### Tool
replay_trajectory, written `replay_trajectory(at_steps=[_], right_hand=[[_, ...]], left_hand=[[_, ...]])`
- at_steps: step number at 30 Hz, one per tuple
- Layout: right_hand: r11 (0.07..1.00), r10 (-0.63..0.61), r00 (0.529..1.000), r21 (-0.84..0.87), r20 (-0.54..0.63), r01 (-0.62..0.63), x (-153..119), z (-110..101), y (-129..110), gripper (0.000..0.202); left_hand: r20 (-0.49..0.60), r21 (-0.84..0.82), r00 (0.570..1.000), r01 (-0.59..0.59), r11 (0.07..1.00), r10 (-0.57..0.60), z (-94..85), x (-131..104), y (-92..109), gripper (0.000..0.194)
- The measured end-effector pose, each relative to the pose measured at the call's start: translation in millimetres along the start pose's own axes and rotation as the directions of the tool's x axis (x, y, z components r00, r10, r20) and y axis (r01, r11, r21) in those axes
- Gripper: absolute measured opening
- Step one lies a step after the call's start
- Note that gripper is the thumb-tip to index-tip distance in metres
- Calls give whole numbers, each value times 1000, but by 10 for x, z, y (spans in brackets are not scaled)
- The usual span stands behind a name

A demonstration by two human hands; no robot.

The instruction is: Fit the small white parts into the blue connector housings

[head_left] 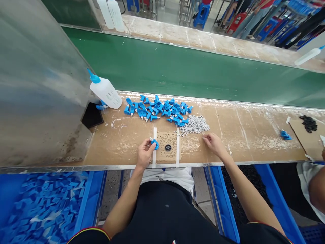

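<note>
My left hand (pixel 145 152) is closed on a small blue plastic part (pixel 154 144) with a pale tip, just left of a taped cardboard patch (pixel 162 157). On that patch sits a small round black dish (pixel 168 148) with something shiny inside. To the right, my right hand (pixel 213 144) has its thumb and fingertips pinched together low over the table; a tiny pale piece seems to show there, too small to name. A heap of small grey pieces (pixel 195 124) lies just beyond it. Many similar blue parts (pixel 159 108) are spread behind the patch.
A white bottle with a blue nozzle (pixel 106 91) leans by the metal wall at left, near a black block (pixel 91 116). Blue bins (pixel 93 193) flank my lap. At far right, black pieces (pixel 308 123) lie on cardboard beside a co-worker's arm (pixel 317 193).
</note>
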State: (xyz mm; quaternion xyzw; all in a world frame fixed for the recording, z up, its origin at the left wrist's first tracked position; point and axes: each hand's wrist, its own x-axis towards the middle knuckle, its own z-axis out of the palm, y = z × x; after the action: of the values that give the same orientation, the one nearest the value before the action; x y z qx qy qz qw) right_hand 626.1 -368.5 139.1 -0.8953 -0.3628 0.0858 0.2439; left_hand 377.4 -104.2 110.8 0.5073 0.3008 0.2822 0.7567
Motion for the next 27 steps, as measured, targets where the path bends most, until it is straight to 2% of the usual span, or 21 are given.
replay_trajectory(at_steps=[6, 9, 11, 15, 17, 20, 27], right_hand=[[993, -23, 977, -107, 212, 46, 163, -137, -79, 16], [992, -70, 959, -86, 275, 97, 127, -64, -216, 14], [986, -139, 956, -58, 258, 159, 47, 93, -377, 12], [951, -303, 947, -37, 107, 308, -139, 498, -726, 15], [934, -351, 934, -52, 61, 354, -188, 625, -834, 18], [919, -384, 921, -72, 61, 387, -192, 661, -885, 22], [922, -384, 912, 4, 142, 388, -122, 515, -886, 22]], left_hand=[[26, -10, 1000, 8, 1000, -8, 27, -8, 39, 42], [35, -24, 999, 9, 1000, -8, 38, -15, 67, 40], [30, -34, 1000, 9, 999, -8, 42, -20, 83, 39], [31, -48, 999, 14, 999, -13, 45, -30, 100, 38], [38, -54, 999, 16, 998, -13, 47, -31, 98, 38], [41, -63, 999, 13, 998, -11, 50, -27, 86, 38], [82, -81, 997, -4, 997, 10, 32, -20, 44, 35]])
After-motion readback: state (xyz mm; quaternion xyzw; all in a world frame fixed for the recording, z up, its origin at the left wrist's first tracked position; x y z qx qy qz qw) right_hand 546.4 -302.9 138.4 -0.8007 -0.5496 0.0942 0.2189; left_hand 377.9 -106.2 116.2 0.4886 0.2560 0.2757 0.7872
